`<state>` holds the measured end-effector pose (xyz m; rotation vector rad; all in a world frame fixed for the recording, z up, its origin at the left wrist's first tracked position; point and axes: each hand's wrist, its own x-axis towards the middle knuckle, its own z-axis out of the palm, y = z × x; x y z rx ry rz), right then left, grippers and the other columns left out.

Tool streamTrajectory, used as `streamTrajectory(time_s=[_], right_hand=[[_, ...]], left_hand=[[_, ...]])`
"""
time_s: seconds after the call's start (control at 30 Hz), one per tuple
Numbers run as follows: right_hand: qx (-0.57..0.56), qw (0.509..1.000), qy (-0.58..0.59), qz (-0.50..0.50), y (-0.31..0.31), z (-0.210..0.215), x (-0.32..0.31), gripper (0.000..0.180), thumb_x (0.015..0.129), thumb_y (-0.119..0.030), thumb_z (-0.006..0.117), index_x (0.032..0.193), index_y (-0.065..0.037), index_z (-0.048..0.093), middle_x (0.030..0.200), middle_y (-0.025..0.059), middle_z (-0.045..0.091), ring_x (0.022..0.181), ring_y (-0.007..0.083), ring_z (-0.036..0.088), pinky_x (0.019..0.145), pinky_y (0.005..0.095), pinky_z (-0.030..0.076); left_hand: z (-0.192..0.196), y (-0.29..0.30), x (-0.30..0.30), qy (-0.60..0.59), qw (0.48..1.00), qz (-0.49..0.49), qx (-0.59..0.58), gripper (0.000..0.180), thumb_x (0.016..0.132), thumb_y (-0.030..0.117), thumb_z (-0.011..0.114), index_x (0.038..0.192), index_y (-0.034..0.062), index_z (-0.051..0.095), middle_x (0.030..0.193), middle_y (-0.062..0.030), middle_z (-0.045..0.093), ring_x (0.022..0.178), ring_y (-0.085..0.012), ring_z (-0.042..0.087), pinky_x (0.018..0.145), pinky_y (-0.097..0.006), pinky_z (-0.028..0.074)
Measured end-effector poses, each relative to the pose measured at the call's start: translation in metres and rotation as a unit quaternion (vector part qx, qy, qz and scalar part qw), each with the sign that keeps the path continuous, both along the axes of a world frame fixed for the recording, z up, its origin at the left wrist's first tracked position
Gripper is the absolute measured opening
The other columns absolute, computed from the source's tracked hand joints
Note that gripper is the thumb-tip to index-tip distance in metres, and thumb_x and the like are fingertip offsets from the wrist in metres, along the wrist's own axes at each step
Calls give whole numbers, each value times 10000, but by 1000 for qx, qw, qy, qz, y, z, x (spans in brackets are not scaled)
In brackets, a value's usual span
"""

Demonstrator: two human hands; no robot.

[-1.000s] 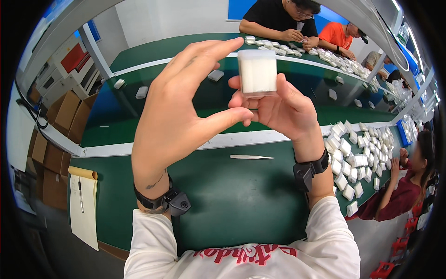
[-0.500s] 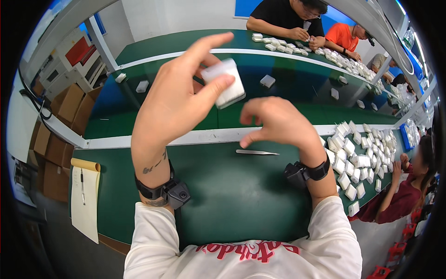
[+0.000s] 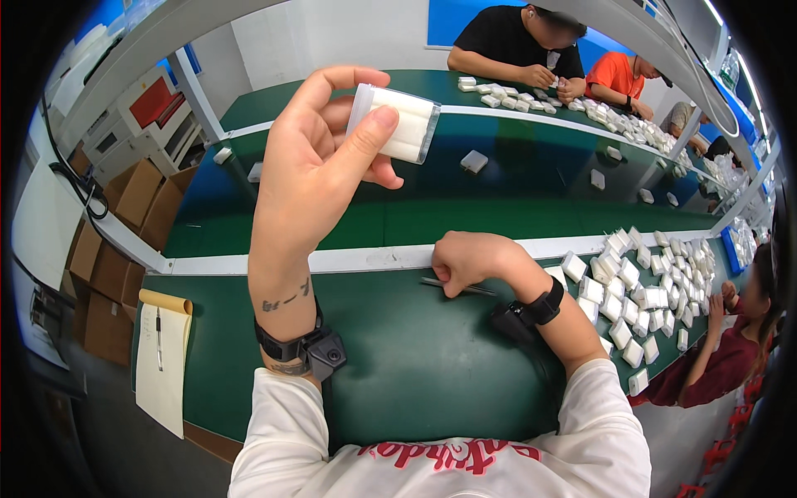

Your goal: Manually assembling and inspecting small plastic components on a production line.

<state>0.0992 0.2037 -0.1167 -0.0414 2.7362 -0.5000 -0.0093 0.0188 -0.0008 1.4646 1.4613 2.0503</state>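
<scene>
Clear-sided case (image 3: 415,124) with white contents, held aloft above the farther side of the bench, its frosted end turned leftward. By the left hand (image 3: 315,166) it is pinched, thumb flat on the near face and the other fingers behind, parted only by the case's thickness. Pressure is best kept light and on the broad faces, so that the contents can be inspected through the wall. Below, on the near bench (image 3: 415,373), the fingers of the right hand (image 3: 483,257) are curled nearly closed at the tweezers (image 3: 430,281); whether a firm grip has been made cannot be told. The shank should be taken well back from the points, and these should be kept clear of the forearm. To the right, similar cases are heaped (image 3: 613,307); the handled one is best kept apart from them. Beyond the white rail (image 3: 365,260), a single case (image 3: 474,161) is seen on the green surface; farther off, small pieces are handled by a co-worker in black (image 3: 498,41).
</scene>
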Motion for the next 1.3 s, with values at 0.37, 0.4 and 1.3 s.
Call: streamTrajectory(time_s=[0.37, 0.4, 1.3], right_hand=[[-647, 590, 482, 19, 22, 71, 44, 144, 871, 93, 604, 922, -18, 527, 978, 118, 608, 810, 214, 711, 742, 339, 639], [-652, 578, 491, -1, 22, 75, 47, 122, 882, 73, 613, 959, 8, 546, 1011, 119, 607, 831, 213, 714, 770, 347, 640], [-606, 603, 512, -76, 13, 75, 45, 114, 886, 26, 666, 977, 18, 598, 1001, 111, 625, 854, 200, 710, 791, 335, 631]], left_hand=[[-4, 13, 3, -17, 998, 9, 57, 366, 947, 147, 654, 1207, -53, 490, 966, -184, 705, 698, -154, 686, 645, -272, 594], [-3, 13, 4, -16, 998, 6, 56, 372, 946, 148, 655, 1209, -55, 486, 966, -190, 704, 711, -165, 694, 655, -277, 598], [-4, 10, 7, -7, 995, 27, 98, 373, 948, 129, 655, 1218, -56, 476, 990, -200, 700, 781, -186, 706, 670, -278, 607]])
